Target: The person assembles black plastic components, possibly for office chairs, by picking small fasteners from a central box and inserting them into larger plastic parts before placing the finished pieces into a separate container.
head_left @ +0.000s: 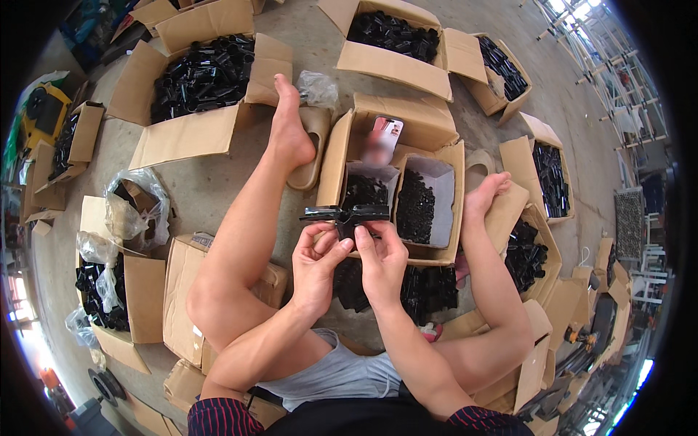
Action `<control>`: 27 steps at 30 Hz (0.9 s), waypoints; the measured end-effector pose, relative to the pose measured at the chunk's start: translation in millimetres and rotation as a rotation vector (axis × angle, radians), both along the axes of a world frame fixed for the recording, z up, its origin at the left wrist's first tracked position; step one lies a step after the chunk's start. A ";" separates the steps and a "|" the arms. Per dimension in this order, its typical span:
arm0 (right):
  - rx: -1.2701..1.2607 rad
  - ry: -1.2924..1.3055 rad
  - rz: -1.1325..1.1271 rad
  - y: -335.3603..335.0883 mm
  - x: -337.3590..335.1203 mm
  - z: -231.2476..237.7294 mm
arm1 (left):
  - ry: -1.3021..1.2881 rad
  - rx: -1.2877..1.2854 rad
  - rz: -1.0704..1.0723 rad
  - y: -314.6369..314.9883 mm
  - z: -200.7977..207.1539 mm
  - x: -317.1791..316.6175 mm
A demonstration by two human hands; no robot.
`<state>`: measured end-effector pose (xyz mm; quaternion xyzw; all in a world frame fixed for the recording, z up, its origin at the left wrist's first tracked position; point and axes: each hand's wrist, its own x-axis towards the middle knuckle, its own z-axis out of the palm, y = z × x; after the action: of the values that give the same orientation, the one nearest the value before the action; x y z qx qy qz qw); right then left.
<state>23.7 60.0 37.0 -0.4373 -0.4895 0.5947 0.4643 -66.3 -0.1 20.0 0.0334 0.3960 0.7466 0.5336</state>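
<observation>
Both hands met close in front of the seated person's body, between the bare knees. The left hand was curled shut, thumb and fingers pinching the lower stem of a black plastic cross-shaped fitting. The right hand, touching the left, gripped the same fitting from its other side, fingertips pressed to the stem. The fitting's flat arms stuck out level just above the fingertips. Directly beyond the hands stood an open cardboard box with two white-lined compartments of small black parts. A phone leaned on that box's far flap. Beyond the left hand, past the bare foot, lay a larger carton of black parts.
</observation>
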 end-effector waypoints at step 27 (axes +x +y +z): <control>-0.002 -0.034 -0.014 0.0 7.3 -6.5 | 0.012 -0.023 -0.007 1.2 2.7 1.0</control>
<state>31.0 60.0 30.6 -0.4512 -0.4937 0.5843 0.4597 -65.2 1.1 22.6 0.0330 0.4078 0.7399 0.5340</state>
